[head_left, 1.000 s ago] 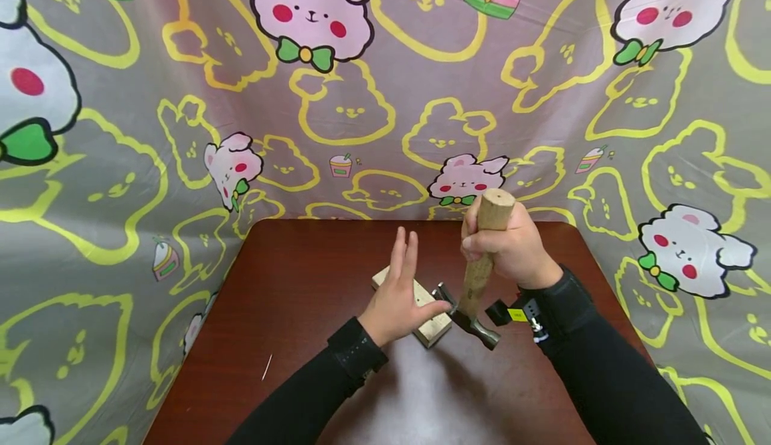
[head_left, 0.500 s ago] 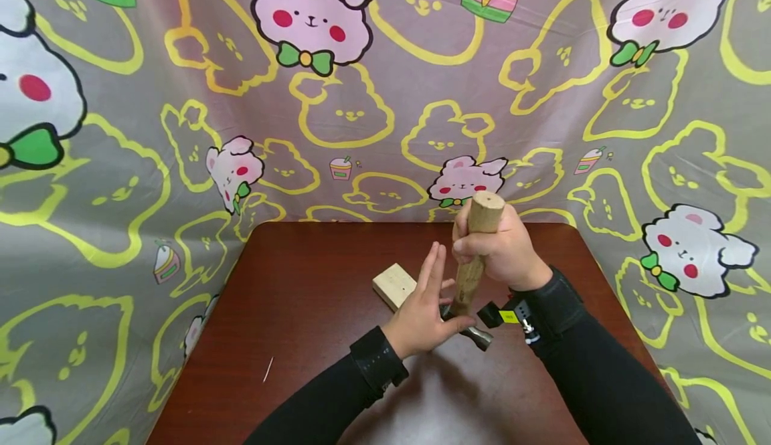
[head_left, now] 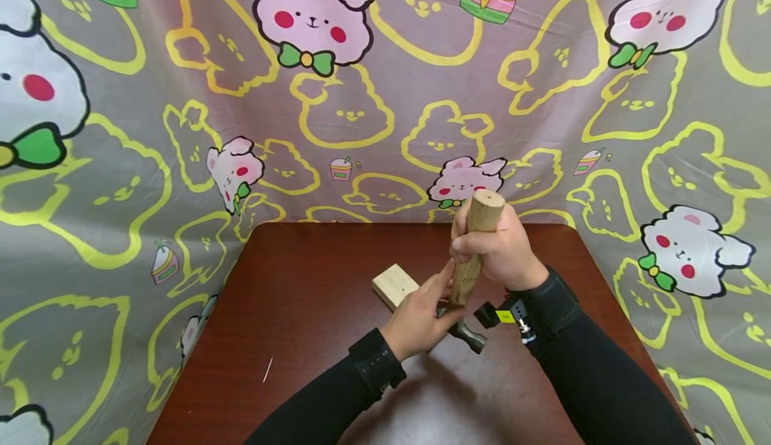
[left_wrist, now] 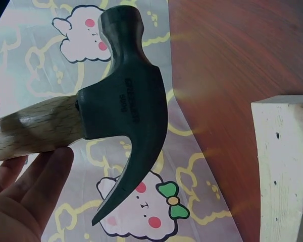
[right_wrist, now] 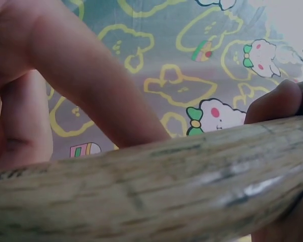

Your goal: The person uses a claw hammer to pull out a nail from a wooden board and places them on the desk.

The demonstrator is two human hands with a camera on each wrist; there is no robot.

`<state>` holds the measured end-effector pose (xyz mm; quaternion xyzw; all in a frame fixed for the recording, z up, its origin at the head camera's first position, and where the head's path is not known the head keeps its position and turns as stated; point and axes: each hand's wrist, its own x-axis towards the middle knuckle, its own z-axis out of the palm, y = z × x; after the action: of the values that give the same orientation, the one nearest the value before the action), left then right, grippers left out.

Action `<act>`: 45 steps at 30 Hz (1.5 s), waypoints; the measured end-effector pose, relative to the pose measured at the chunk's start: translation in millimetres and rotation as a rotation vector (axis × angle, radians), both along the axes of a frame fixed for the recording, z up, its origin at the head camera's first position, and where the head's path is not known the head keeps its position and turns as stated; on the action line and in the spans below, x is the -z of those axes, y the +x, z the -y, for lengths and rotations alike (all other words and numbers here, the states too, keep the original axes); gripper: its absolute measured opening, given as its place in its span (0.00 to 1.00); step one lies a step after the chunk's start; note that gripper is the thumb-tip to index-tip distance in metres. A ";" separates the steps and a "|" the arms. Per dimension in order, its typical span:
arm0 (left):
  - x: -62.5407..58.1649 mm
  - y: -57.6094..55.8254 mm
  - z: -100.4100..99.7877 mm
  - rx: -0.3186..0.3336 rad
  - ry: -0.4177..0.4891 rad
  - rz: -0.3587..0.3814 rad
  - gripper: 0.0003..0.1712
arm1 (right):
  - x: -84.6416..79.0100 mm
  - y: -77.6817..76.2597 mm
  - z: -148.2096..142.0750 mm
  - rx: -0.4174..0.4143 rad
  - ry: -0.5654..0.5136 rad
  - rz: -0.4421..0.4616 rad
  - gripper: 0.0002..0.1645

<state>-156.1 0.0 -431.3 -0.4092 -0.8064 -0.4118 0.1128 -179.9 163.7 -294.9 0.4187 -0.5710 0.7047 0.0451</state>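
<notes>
A claw hammer [head_left: 468,281] with a wooden handle is held head-down over the table. My right hand [head_left: 508,247] grips the upper part of its handle, leaving the butt end showing on top. Lower on the handle, close to the head, the fingers and thumb of my left hand [head_left: 415,321] hold it from either side. In the left wrist view the dark steel head [left_wrist: 123,101] shows its face and curved claw in full. Behind the left hand lies a pale wooden block [head_left: 394,284], partly covered in the head view. Small dark holes or nail heads mark the block [left_wrist: 280,171].
Both hands are above a reddish-brown table [head_left: 301,278]. A thin white sliver [head_left: 268,369] lies on its left part. Patterned cloth [head_left: 361,110] with cartoon figures hangs around the back and sides.
My left hand has moved right from over the block, and its straight fingers have closed onto the hammer's handle near the head. The hammer has shifted slightly left in the right hand's grip.
</notes>
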 end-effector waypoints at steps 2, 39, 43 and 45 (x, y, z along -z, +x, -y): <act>0.5 -0.8 0.7 -0.013 0.008 -0.029 0.60 | 0.9 -0.6 -0.1 0.001 -0.008 0.011 0.11; 17.1 2.0 77.7 -0.236 0.092 0.188 0.53 | 25.8 -19.0 -34.2 0.428 0.800 -0.046 0.44; 26.8 2.7 89.5 -0.303 0.064 0.279 0.54 | 34.4 -37.3 -48.7 0.546 0.936 -0.067 0.46; 33.3 3.3 96.2 -0.341 0.054 0.321 0.54 | 38.2 -46.6 -56.3 0.618 1.012 -0.078 0.47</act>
<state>-152.8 -96.2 -464.6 -0.1930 -0.8601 -0.4681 0.0619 -226.5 220.0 -333.1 0.2282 -0.9294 0.2829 0.0638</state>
